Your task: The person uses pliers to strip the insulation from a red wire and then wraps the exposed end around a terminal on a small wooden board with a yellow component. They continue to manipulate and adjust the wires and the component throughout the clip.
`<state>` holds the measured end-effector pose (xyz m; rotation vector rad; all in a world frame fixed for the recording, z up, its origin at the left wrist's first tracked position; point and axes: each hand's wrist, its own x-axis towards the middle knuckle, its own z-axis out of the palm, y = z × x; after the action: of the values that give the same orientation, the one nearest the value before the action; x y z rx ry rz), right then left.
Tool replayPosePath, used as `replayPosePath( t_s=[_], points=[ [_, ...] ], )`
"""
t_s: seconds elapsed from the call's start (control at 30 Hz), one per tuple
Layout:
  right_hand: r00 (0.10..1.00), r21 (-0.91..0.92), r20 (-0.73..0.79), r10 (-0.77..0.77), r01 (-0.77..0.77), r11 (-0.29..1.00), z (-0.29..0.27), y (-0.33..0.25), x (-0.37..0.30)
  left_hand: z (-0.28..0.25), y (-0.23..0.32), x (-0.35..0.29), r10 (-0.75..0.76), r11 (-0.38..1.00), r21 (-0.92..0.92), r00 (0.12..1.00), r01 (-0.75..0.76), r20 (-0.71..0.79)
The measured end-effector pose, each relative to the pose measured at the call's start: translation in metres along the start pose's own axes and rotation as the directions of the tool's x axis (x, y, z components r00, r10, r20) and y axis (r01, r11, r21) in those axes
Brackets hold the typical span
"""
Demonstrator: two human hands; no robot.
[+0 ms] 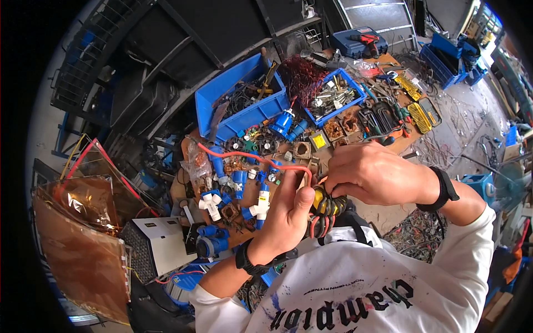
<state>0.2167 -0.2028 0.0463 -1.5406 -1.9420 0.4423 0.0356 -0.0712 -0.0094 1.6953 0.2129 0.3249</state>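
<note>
Close to my body, a ring-shaped yellow coil (331,206) wound with dark wire is held between my two hands, red wire loops at its lower edge. My left hand (284,217) is closed around its left side, thumb pointing up. Bent over the coil's top, the fingers of my right hand (371,173) pinch a dark strand there; the fingertips are partly hidden. A thick red wire (251,156) runs from the coil past my left fingertips and out over the table to the left.
Blue and white plug connectors (259,204) lie left of my hands. Beyond stand a large blue crate (244,126) of cables and a smaller blue bin (328,117) of metal parts. Pliers and clamps (383,117) cover the right side. A white box (162,244) sits at left.
</note>
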Motion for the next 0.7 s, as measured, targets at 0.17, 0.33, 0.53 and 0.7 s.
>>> replayPosePath(
  t_s=[0.17, 0.33, 0.53, 0.7],
  points=[
    [0.997, 0.088, -0.014, 0.071, -0.069, 0.994, 0.000, 0.004, -0.003, -0.004, 0.014, 0.002, -0.005, 1.000, -0.002, 1.000, 0.005, -0.002],
    [0.980, 0.231, -0.006, 0.200, -0.193, 0.954, -0.021, -0.003, -0.006, -0.009, 0.020, 0.007, 0.055, 0.998, 0.024, 0.998, -0.055, 0.019],
    [0.976, 0.185, -0.074, 0.203, -0.187, 0.965, -0.025, -0.001, -0.008, -0.010, 0.019, 0.011, 0.058, 0.998, 0.029, 0.998, -0.058, 0.016],
    [0.975, 0.225, -0.129, 0.181, -0.149, 0.963, -0.017, 0.004, -0.009, -0.003, 0.017, 0.010, 0.016, 1.000, 0.005, 1.000, -0.016, -0.007]
  ],
)
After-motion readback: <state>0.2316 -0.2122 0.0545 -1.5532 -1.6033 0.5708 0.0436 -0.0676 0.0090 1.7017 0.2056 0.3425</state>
